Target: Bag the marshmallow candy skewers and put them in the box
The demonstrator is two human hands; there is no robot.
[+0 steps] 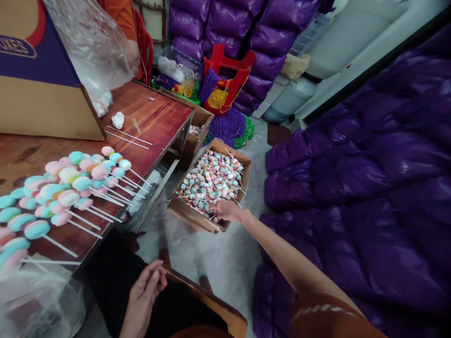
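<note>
Right hand point(227, 210) reaches down into cardboard box point(192, 217) of wrapped lollipops point(211, 180) on the floor beside the table; fingers curled among the sticks, cannot tell if they pinch one. Left hand point(146, 286) rests low near the lap, fingers loosely bent together, holding nothing visible. Unwrapped pastel lollipops point(66, 188) lie in rows on the wooden table point(155, 119). Purple bags point(369, 188) piled on the right.

Pastel pink, blue and white swirled marshmallow lollipops point(66, 188) on white sticks; reddish wood-grain table point(155, 117); glossy purple bags point(369, 178); brown cardboard box point(192, 217); red stool point(229, 75).
</note>
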